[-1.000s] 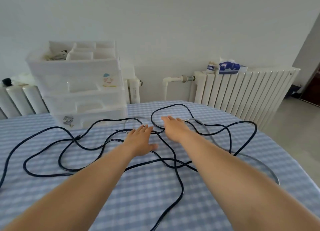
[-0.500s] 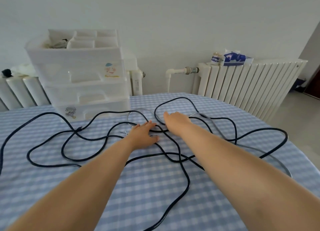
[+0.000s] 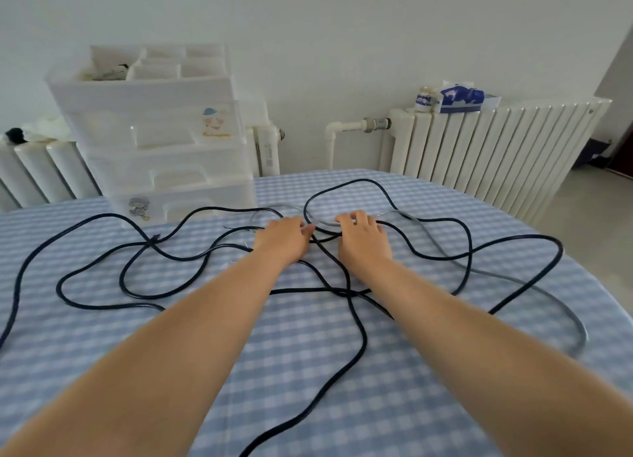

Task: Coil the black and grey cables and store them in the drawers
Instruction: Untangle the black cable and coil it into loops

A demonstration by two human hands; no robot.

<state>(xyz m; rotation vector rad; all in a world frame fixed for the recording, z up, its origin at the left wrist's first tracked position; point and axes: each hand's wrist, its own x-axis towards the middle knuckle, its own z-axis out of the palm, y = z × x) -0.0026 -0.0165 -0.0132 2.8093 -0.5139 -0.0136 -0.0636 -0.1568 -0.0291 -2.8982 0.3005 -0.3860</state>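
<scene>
Both hands are down on the tangle mid-table. The left hand (image 3: 283, 241) and right hand (image 3: 363, 239) lie palm-down, fingers curled onto the strands, but whether either has actually closed on a cable I can't tell (fingertips hidden). The grey cable (image 3: 486, 268) arcs between the two hands, then runs off right and toward the near edge, so the right hand is nearer its length. The black cable (image 3: 102, 251) sprawls mostly left, w/ loops crossing under both wrists. The drawer unit (image 3: 164, 162) stands far-left, drawers not yet opened.
</scene>
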